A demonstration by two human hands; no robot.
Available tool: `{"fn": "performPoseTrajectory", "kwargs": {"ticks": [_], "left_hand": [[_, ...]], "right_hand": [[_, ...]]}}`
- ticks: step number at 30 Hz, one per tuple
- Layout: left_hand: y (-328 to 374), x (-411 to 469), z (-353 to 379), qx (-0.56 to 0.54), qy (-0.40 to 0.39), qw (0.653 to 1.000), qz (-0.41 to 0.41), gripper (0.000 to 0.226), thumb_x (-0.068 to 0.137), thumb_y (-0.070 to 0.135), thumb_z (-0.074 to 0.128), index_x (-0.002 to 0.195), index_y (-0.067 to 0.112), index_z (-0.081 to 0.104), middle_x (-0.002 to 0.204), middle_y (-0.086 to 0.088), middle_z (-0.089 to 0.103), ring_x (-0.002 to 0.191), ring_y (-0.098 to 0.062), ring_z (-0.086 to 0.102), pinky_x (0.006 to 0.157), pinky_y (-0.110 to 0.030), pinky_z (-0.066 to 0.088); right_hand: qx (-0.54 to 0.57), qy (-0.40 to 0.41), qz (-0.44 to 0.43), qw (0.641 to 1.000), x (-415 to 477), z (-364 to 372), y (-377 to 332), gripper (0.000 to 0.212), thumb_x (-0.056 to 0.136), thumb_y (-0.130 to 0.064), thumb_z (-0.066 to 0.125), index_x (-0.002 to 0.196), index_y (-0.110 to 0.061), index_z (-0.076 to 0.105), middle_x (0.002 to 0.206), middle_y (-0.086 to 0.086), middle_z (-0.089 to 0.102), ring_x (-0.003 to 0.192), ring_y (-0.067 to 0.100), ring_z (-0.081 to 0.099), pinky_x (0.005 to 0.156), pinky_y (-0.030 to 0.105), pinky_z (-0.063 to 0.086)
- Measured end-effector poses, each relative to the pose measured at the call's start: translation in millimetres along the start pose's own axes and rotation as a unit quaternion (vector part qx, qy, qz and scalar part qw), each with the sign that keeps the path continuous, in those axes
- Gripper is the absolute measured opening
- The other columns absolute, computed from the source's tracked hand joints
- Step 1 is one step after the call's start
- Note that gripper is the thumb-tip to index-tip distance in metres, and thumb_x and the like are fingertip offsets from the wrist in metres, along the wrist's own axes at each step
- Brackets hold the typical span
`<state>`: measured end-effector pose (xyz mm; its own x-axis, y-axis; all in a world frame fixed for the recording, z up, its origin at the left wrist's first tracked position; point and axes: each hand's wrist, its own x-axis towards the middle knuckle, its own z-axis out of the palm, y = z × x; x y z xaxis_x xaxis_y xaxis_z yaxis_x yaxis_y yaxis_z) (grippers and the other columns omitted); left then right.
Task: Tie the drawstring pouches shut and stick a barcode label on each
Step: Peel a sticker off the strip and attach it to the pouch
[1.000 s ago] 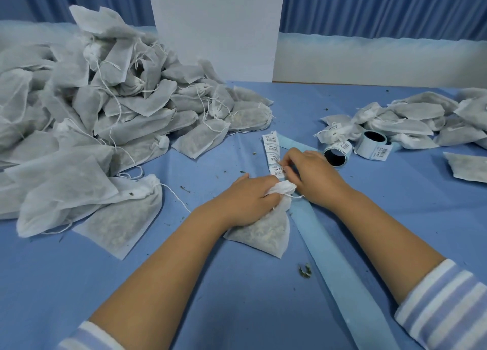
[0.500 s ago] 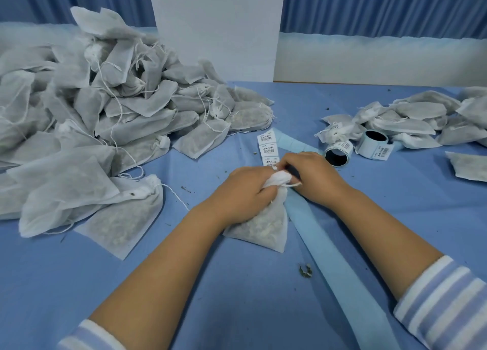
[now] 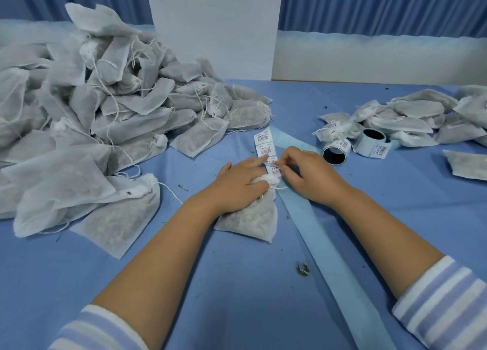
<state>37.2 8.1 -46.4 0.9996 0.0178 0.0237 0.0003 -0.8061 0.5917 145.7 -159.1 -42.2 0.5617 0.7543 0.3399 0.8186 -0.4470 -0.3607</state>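
Head view: far to the left of the left grip, a tall heap of white drawstring pouches (image 3: pixel 105 107) with loose strings covers much of the blue tabletop (image 3: pixel 210 297). The left grip (image 3: pixel 241 182) lies over the gathered neck of one filled pouch (image 3: pixel 250 219), fingers curled onto the neck and forefinger stretched out onto the label strip (image 3: pixel 263 142) just ahead of it. The pouch's body lies flat on the tabletop beneath and behind that grip. Just to the right, the right grip (image 3: pixel 308 174) pinches the edge of a barcode label (image 3: pixel 274 171) at the strip's near end, thumb and forefinger pressed together on it. A pale blue backing tape (image 3: pixel 332 247) runs from under the right grip toward the near edge. Beyond and right of the right grip stand two label rolls (image 3: pixel 336 153). Further right lies a smaller pile of pouches (image 3: pixel 411 117), the nearest one bearing a label.
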Motion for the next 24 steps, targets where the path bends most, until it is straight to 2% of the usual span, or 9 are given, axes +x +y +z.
{"fn": "performPoseTrajectory", "kwargs": {"ticks": [3, 7, 9, 11, 13, 15, 17, 19, 24], "left_hand": [[-0.7, 1.0, 1.0, 0.013, -0.021, 1.000, -0.013, 0.042, 0.101, 0.027, 0.039, 0.141, 0.038, 0.046, 0.160, 0.015, 0.025, 0.151, -0.008, 0.011, 0.122, -0.044, -0.004], [0.3, 1.2, 1.1, 0.017, -0.023, 0.999, -0.024, 0.044, 0.101, 0.027, 0.038, 0.144, 0.034, 0.044, 0.160, 0.014, 0.028, 0.151, -0.009, 0.011, 0.122, -0.042, -0.004], [0.4, 1.0, 0.9, 0.015, -0.027, 0.999, -0.028, 0.043, 0.101, 0.027, 0.038, 0.143, 0.033, 0.045, 0.160, 0.013, 0.027, 0.151, -0.008, 0.010, 0.122, -0.042, -0.005], [0.0, 0.9, 0.0, 0.017, -0.031, 0.999, -0.029, 0.041, 0.102, 0.028, 0.038, 0.142, 0.032, 0.046, 0.161, 0.013, 0.025, 0.151, -0.008, 0.009, 0.122, -0.041, -0.005], [-0.2, 0.6, -0.4, 0.014, -0.029, 0.999, -0.028, 0.042, 0.102, 0.028, 0.038, 0.143, 0.030, 0.046, 0.161, 0.012, 0.025, 0.151, -0.008, 0.009, 0.122, -0.040, -0.005], [-0.2, -0.4, -0.5, 0.003, -0.031, 0.999, -0.027, 0.034, 0.102, 0.027, 0.040, 0.131, 0.032, 0.055, 0.161, 0.012, 0.025, 0.151, -0.008, 0.010, 0.122, -0.040, -0.005], [0.3, -2.1, -1.4, -0.016, -0.021, 0.999, -0.023, 0.020, 0.100, 0.025, 0.044, 0.094, 0.033, 0.062, 0.162, 0.011, 0.023, 0.150, -0.007, 0.012, 0.122, -0.041, -0.003], [1.6, -4.1, -4.3, -0.057, 0.011, 0.998, -0.012, 0.023, 0.097, 0.019, 0.052, 0.076, 0.025, 0.059, 0.163, 0.009, 0.022, 0.150, -0.006, 0.012, 0.122, -0.040, 0.003], [15.3, -11.1, -13.1, -0.159, 0.102, 0.982, 0.032, 0.024, 0.095, 0.013, 0.057, 0.081, 0.030, 0.063, 0.154, 0.008, 0.033, 0.141, -0.003, 0.030, 0.114, -0.029, 0.027]], "right_hand": [[0.015, -0.010, 0.014, 1.000, -1.6, 0.6, 0.6, 0.010, 0.095, -0.017, 0.053, 0.102, -0.012, 0.058, 0.095, -0.004, 0.067, 0.091, 0.024, 0.060, 0.077, 0.030, 0.041], [0.096, -0.033, 0.074, 0.992, -3.2, -0.6, 1.1, 0.004, 0.096, -0.021, 0.052, 0.096, -0.025, 0.052, 0.104, -0.003, 0.070, 0.093, 0.021, 0.063, 0.079, 0.033, 0.047], [0.158, -0.030, 0.109, 0.981, -3.4, -1.6, 1.0, 0.016, 0.096, -0.018, 0.052, 0.087, -0.031, 0.050, 0.100, 0.004, 0.071, 0.087, 0.022, 0.062, 0.076, 0.031, 0.046], [0.205, -0.011, 0.144, 0.968, -3.0, -2.5, 0.2, 0.022, 0.095, -0.014, 0.050, 0.081, -0.031, 0.049, 0.094, 0.019, 0.069, 0.077, 0.024, 0.057, 0.069, 0.030, 0.040], [0.248, 0.009, 0.178, 0.952, -2.0, -3.0, -0.4, 0.021, 0.094, -0.012, 0.049, 0.080, -0.026, 0.051, 0.091, 0.022, 0.067, 0.087, 0.033, 0.061, 0.073, 0.032, 0.041], [0.295, 0.024, 0.196, 0.935, -1.0, -2.3, -1.5, 0.018, 0.094, -0.008, 0.050, 0.081, -0.021, 0.052, 0.103, 0.016, 0.071, 0.101, 0.028, 0.064, 0.088, 0.035, 0.046], [0.334, 0.050, 0.193, 0.921, -1.3, -1.6, -4.5, 0.014, 0.093, -0.004, 0.055, 0.087, -0.017, 0.055, 0.115, 0.007, 0.069, 0.106, 0.013, 0.064, 0.099, 0.030, 0.045], [0.335, 0.094, 0.179, 0.920, -1.9, -2.6, -7.2, 0.010, 0.091, -0.007, 0.062, 0.098, -0.015, 0.059, 0.116, -0.003, 0.067, 0.111, 0.006, 0.059, 0.104, 0.028, 0.043], [0.460, 0.056, 0.091, 0.882, -6.3, -15.3, -23.2, 0.046, 0.085, -0.021, 0.074, 0.126, -0.031, 0.056, 0.100, -0.001, 0.071, 0.098, 0.012, 0.063, 0.093, 0.030, 0.050]]}}
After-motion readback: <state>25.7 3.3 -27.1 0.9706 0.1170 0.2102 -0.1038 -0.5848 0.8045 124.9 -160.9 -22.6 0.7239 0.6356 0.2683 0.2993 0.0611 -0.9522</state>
